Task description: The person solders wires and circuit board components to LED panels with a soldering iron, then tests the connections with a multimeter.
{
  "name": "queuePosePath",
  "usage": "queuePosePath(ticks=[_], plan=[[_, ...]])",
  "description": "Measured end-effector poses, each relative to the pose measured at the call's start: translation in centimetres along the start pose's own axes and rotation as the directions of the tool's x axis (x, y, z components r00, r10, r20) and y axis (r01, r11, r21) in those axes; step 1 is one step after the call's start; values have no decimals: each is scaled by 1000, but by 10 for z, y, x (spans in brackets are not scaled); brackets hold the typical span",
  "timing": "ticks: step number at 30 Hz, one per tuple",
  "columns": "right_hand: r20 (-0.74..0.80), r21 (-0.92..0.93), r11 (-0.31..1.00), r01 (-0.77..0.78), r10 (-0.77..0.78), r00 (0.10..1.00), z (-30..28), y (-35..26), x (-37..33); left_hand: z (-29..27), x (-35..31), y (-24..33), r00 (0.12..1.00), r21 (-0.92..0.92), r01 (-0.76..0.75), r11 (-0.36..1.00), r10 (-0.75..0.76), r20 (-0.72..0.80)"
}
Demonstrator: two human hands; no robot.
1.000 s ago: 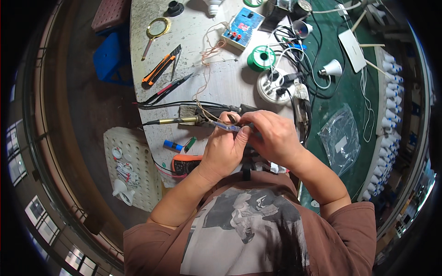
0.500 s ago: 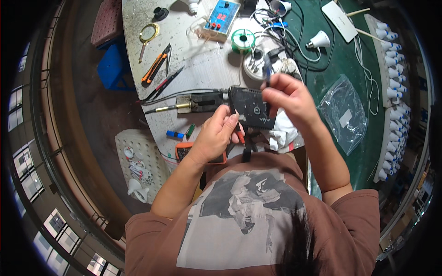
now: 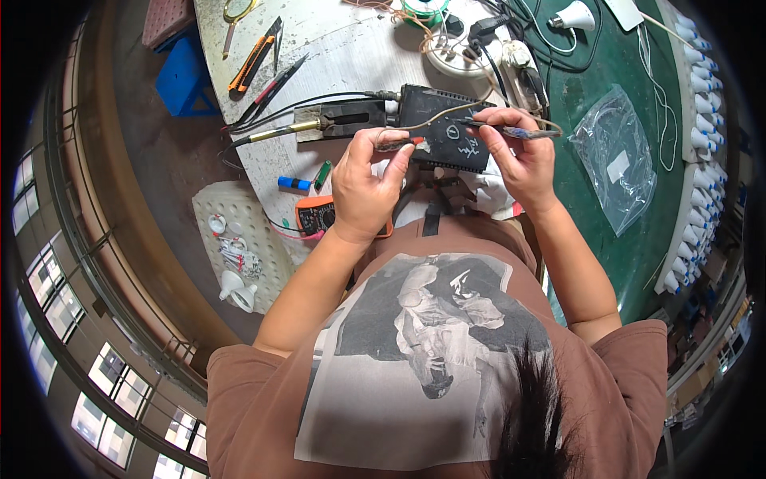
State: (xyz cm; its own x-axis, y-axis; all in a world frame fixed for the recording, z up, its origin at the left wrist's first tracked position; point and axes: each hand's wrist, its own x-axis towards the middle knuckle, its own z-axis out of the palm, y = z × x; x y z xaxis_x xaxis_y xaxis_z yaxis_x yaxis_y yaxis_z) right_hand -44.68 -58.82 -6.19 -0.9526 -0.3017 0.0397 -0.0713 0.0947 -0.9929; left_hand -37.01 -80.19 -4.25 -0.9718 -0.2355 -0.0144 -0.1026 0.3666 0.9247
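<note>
My left hand [image 3: 363, 180] is closed in a pinch around a slim dark test probe with a red part [image 3: 417, 140]. My right hand [image 3: 523, 164] pinches a second test probe [image 3: 523, 132], dark with a bluish grip, its thin tip pointing left. A brown wire loops from the right end of this probe and runs across toward the left hand. Both hands are raised over a black box with white markings [image 3: 447, 120], apart from each other. Left of the box lies a soldering iron [image 3: 291, 130] on its holder. An orange multimeter [image 3: 315, 214] lies beside my left forearm.
A blue cylinder [image 3: 294, 184] and a small green piece [image 3: 322, 174] lie by the multimeter. Farther left are a box cutter [image 3: 254, 65] and tweezers. A round white power socket [image 3: 459, 60] with cables stands behind the box. A clear plastic bag [image 3: 614, 164] lies on the green mat.
The right hand has come down and nearer with its probe. My left hand has moved up and turned its probe level. The view has shifted, so the table appears higher.
</note>
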Motion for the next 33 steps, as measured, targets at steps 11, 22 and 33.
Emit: queuePosePath(ticks=[11,22,33], plan=[[-44,-109,994,27,-32,998,23,26,-8,15,6,-23,998,28,-22,999,24,-58],[-91,-119,992,42,-53,994,32,39,-8,20,8,-32,979,96,-139,986,151,-137],[-79,-160,985,62,-75,994,32,38,-9,23,10,-32,977,133,-158,978,174,-119]])
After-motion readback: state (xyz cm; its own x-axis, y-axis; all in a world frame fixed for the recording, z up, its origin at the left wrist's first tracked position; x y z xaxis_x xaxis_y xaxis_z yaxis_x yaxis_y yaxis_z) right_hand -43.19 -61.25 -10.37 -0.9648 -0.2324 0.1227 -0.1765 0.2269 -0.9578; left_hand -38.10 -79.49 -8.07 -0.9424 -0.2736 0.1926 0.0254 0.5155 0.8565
